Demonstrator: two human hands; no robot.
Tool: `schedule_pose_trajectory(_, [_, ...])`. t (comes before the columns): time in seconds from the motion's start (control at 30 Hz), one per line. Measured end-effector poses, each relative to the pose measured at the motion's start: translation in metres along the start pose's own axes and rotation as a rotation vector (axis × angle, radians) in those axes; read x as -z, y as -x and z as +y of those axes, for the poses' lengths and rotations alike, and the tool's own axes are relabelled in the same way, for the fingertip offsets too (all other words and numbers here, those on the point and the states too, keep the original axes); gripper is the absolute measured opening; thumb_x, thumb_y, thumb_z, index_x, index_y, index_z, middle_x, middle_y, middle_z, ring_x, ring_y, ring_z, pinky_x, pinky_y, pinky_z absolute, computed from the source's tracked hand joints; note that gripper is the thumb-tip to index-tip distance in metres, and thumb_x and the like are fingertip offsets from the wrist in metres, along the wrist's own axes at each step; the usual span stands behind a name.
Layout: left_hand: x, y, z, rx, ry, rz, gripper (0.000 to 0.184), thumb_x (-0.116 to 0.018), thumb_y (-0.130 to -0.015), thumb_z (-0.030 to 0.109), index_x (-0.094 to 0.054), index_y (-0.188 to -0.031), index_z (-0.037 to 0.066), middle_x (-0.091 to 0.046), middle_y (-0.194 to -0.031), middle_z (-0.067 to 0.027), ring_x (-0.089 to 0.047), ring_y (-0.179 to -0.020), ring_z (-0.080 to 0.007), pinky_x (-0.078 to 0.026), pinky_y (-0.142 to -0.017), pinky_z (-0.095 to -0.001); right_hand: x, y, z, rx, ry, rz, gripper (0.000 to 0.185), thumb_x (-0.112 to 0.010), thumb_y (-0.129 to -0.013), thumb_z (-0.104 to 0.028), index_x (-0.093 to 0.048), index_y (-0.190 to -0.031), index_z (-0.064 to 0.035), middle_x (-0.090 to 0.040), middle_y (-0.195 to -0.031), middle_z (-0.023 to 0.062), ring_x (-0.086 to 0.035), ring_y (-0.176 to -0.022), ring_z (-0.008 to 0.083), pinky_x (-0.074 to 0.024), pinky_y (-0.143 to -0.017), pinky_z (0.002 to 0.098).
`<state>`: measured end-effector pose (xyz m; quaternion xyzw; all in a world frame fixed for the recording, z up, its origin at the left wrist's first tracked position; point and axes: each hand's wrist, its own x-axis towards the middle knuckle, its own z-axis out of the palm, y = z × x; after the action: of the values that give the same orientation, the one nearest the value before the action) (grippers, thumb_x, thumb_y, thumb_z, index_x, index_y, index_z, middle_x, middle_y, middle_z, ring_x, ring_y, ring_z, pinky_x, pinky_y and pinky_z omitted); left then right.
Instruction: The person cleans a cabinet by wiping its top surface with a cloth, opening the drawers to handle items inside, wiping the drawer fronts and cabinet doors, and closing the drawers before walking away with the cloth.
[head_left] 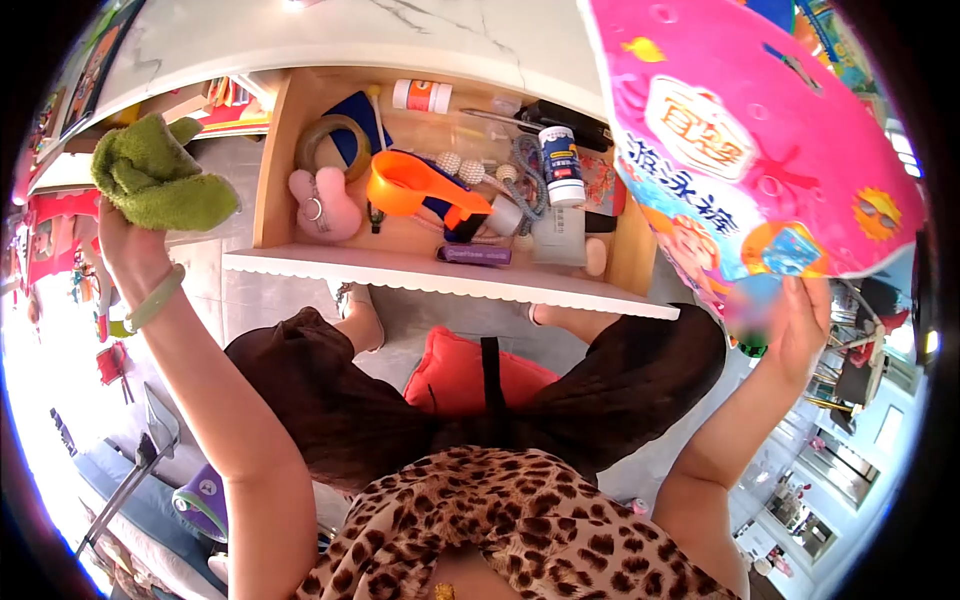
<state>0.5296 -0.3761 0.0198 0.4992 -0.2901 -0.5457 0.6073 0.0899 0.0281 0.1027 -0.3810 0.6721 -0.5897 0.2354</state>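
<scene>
Raised at the left, my left hand (135, 250) is closed on a bunched green fuzzy cloth (160, 175). My right hand (795, 325) grips the lower edge of a large pink swim-pants package (800, 190) with Chinese lettering and cartoon pictures. Between the hands is a pulled-out drawer (430, 270) with a scalloped white front. Inside it lie an orange plastic tool (425, 190), a pink heart-shaped item (325, 203), a roll of tape (325, 140), a dark-labelled bottle (562, 165), a white-and-orange bottle (422, 96) and a purple box (475, 254).
A white marbled tabletop (440, 40) spans the space above the drawer. Below the drawer, a red cushion (475, 370) shows between my legs. Shelves with books (235, 100) stand at the left, and a purple object (205, 500) is at the lower left.
</scene>
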Motion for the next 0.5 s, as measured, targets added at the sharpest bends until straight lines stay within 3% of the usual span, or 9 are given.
schedule_pose_trajectory(0.1, [0.019,-0.024,-0.002,0.0,-0.053,-0.063,0.032,-0.033,-0.095,0.016,-0.051,-0.116,-0.001,-0.052,-0.122,-0.0191,-0.051,-0.113,-0.0326,-0.039,-0.1,-0.0505,-0.001,-0.009,0.006,-0.067,0.024,-0.134,0.039,-0.046,-0.088,0.0,-0.045,-0.126,0.0089,-0.048,-0.129,0.0147,-0.042,-0.122,0.0214,-0.0276,-0.104,0.0358])
schedule_pose_trajectory(0.23, [0.018,-0.016,-0.002,-0.014,-0.086,-0.188,0.035,-0.031,-0.096,0.017,-0.047,-0.122,-0.001,-0.047,-0.128,-0.0204,-0.046,-0.119,-0.0332,-0.034,-0.104,-0.0515,-0.032,-0.024,-0.008,-0.067,0.206,-0.082,0.03,-0.056,-0.088,-0.008,-0.056,-0.114,0.0068,-0.058,-0.109,0.0076,-0.051,-0.103,0.0132,-0.0356,-0.092,0.0283])
schedule_pose_trajectory(0.37, [0.036,-0.031,-0.002,0.032,-0.029,-0.363,0.035,-0.031,-0.097,0.017,-0.045,-0.123,-0.002,-0.046,-0.128,-0.0216,-0.045,-0.12,-0.0333,-0.034,-0.104,-0.0502,-0.039,-0.038,-0.012,-0.069,0.304,-0.128,0.032,-0.055,-0.09,-0.013,-0.055,-0.116,0.0053,-0.058,-0.11,0.0058,-0.05,-0.102,0.0111,-0.0358,-0.091,0.0265])
schedule_pose_trajectory(0.5, [0.026,-0.024,-0.002,-0.021,-0.071,-0.184,0.034,-0.032,-0.097,0.015,-0.045,-0.122,-0.004,-0.047,-0.127,-0.0226,-0.048,-0.117,-0.0329,-0.039,-0.101,-0.049,-0.048,-0.048,-0.011,-0.119,0.334,-0.212,0.032,-0.052,-0.091,-0.013,-0.053,-0.118,0.0052,-0.058,-0.109,0.0056,-0.049,-0.101,0.0106,-0.0356,-0.091,0.0253])
